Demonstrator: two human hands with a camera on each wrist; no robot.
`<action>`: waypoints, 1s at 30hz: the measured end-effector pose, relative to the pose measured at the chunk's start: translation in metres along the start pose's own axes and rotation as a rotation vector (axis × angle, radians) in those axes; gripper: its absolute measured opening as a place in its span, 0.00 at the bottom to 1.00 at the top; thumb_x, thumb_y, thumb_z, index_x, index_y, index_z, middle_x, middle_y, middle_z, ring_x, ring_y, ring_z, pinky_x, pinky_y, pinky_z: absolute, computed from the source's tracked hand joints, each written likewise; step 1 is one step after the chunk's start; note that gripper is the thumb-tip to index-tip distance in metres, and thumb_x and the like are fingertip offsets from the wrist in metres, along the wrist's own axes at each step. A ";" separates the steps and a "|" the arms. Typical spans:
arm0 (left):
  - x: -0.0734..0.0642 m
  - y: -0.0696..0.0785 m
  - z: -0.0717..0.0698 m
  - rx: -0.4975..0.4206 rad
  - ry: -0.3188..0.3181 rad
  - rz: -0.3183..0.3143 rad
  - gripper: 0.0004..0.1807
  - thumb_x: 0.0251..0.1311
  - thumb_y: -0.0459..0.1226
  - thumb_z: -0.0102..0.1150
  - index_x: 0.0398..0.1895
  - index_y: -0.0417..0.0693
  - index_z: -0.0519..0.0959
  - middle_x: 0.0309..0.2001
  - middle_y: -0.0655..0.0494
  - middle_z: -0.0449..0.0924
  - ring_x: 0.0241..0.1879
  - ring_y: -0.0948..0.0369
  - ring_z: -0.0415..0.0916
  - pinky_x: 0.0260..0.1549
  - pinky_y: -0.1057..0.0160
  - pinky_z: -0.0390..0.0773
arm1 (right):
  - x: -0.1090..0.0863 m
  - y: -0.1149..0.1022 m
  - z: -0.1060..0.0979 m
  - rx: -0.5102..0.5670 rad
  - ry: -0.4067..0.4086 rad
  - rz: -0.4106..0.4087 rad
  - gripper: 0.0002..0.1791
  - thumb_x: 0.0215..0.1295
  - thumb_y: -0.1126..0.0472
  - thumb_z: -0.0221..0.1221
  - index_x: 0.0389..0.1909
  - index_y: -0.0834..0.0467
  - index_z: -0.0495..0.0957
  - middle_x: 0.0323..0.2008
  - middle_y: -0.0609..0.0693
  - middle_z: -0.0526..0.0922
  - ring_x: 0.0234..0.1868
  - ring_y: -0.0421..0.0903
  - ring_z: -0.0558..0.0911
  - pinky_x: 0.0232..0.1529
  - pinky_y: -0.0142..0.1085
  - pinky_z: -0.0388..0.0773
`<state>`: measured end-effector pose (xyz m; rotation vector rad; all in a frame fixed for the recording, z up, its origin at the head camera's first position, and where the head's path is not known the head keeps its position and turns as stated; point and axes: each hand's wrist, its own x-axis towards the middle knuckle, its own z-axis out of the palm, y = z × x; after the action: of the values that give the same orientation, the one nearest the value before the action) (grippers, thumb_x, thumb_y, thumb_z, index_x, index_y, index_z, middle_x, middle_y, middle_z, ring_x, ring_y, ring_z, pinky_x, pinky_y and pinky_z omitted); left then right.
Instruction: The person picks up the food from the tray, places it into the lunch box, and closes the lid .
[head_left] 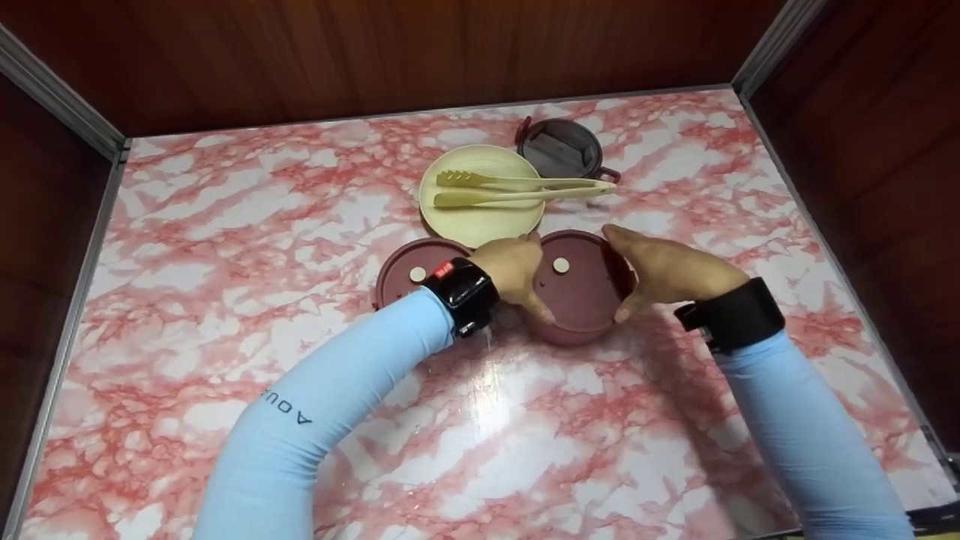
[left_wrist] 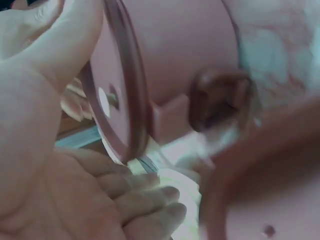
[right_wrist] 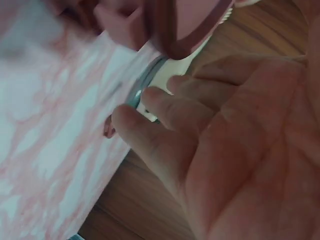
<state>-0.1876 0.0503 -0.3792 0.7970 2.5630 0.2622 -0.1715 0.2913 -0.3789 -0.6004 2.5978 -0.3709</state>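
A mauve lidded pot point(head_left: 574, 300) with a pale round knob stands between both hands. My left hand point(head_left: 514, 270) is at its left side, thumb near the front rim. In the left wrist view the thumb overlaps the lid edge point(left_wrist: 132, 100), the other fingers are extended, and the pot's side handle point(left_wrist: 220, 95) shows. My right hand point(head_left: 667, 271) curves along the right side, thumb by the front rim. Its fingers look straight in the right wrist view, just below the lid point(right_wrist: 195, 20). Left of this pot is a second mauve lid point(head_left: 397, 274), partly hidden by my left hand and wrist.
Behind the lids lies a pale yellow plate point(head_left: 480, 229) with tongs point(head_left: 566, 184) across it, one end toothed. A small dark pot point(head_left: 559, 150) with side handles stands behind the plate. Dark wooden panels point(head_left: 420, 52) border the marbled table point(head_left: 225, 225).
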 end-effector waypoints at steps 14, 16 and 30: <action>0.000 -0.008 0.007 -0.102 0.042 0.003 0.58 0.33 0.58 0.79 0.65 0.33 0.66 0.55 0.40 0.78 0.56 0.47 0.76 0.57 0.55 0.73 | 0.003 0.015 0.009 0.104 -0.037 0.017 0.68 0.41 0.56 0.80 0.79 0.60 0.46 0.66 0.66 0.69 0.54 0.54 0.76 0.58 0.51 0.71; -0.001 -0.007 0.006 -0.113 0.042 -0.001 0.58 0.33 0.57 0.79 0.65 0.33 0.65 0.56 0.39 0.78 0.56 0.47 0.76 0.57 0.55 0.73 | 0.003 0.013 0.007 0.111 -0.038 0.015 0.68 0.41 0.57 0.80 0.79 0.60 0.46 0.65 0.65 0.70 0.50 0.52 0.77 0.57 0.50 0.72; 0.004 0.002 0.003 -0.040 -0.008 -0.005 0.45 0.37 0.55 0.79 0.54 0.34 0.74 0.50 0.47 0.77 0.48 0.51 0.78 0.51 0.55 0.76 | 0.006 0.020 0.013 0.156 0.019 -0.080 0.61 0.42 0.66 0.79 0.77 0.60 0.53 0.61 0.62 0.75 0.48 0.51 0.78 0.53 0.48 0.73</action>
<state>-0.1880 0.0547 -0.3821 0.7750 2.5443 0.3075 -0.1768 0.3038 -0.3986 -0.6505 2.5387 -0.6013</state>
